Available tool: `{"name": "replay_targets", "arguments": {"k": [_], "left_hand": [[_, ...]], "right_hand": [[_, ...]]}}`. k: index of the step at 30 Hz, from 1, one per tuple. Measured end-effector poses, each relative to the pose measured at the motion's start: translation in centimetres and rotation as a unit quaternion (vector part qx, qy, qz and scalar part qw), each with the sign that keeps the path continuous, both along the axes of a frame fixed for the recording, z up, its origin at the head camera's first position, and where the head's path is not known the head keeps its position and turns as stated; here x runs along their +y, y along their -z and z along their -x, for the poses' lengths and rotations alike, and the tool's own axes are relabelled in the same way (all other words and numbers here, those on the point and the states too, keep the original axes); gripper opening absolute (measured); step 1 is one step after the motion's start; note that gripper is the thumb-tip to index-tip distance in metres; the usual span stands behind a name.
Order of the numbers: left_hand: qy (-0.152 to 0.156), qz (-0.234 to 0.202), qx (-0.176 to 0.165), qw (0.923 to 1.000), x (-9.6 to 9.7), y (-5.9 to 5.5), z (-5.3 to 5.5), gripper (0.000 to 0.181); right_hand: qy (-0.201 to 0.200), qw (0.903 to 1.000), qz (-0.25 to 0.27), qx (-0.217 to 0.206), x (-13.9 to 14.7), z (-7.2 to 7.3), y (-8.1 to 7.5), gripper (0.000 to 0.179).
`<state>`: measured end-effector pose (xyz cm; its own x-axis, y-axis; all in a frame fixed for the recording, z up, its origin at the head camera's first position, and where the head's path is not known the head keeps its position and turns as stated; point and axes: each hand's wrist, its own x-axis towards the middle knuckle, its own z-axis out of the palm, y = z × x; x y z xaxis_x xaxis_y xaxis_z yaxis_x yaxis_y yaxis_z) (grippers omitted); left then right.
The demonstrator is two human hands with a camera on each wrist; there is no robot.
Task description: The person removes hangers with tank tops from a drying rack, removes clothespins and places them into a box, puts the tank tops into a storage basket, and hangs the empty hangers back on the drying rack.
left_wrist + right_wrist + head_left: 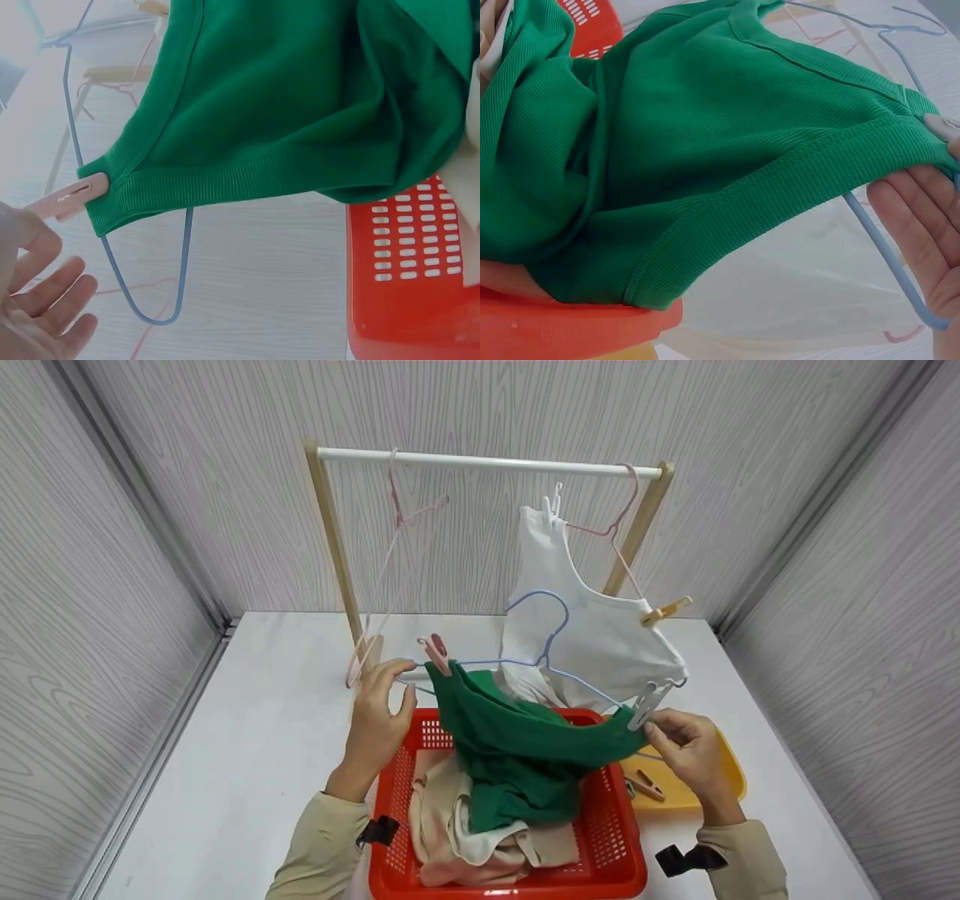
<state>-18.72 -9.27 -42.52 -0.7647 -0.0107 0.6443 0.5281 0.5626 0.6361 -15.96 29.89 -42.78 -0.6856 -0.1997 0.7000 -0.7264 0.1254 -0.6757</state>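
A green tank top [525, 727] hangs from a blue hanger [551, 649]. A pink clothespin [437, 654] clips its left strap and a grey clothespin [646, 706] its right strap. My left hand [379, 720] is beside the hanger's left end, thumb and forefinger apart. In the left wrist view, the left hand's fingers [64, 296] are spread near the pink clothespin's handle; contact there is unclear. On the other side, my right hand [690, 750] pinches the right strap near the grey clothespin, its fingers [922, 214] under the cloth.
Below is a red basket [637, 855] of beige clothes [442, 825]. A yellow tray [731, 772] holds clothespins [646, 787]. Behind, a rack's white rod [487, 461] carries a pink hanger [397, 502] and a clipped white tank top [585, 637].
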Motion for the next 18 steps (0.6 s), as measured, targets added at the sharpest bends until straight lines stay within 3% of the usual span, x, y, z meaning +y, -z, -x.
{"name": "replay_targets", "arguments": {"k": [6,18], "left_hand": [[0.014,0.042,-0.027,0.9986,-0.4,0.6,0.0,0.031],[0.053,0.083,0.006,0.9951,-1.2,0.9,-0.5,0.023]], "right_hand": [[-0.044,0.9990,0.003,0.005,-0.4,0.2,-0.1,0.037],[-0.052,0.9982,-0.019,-0.022,-0.1,0.2,-0.5,0.027]]}}
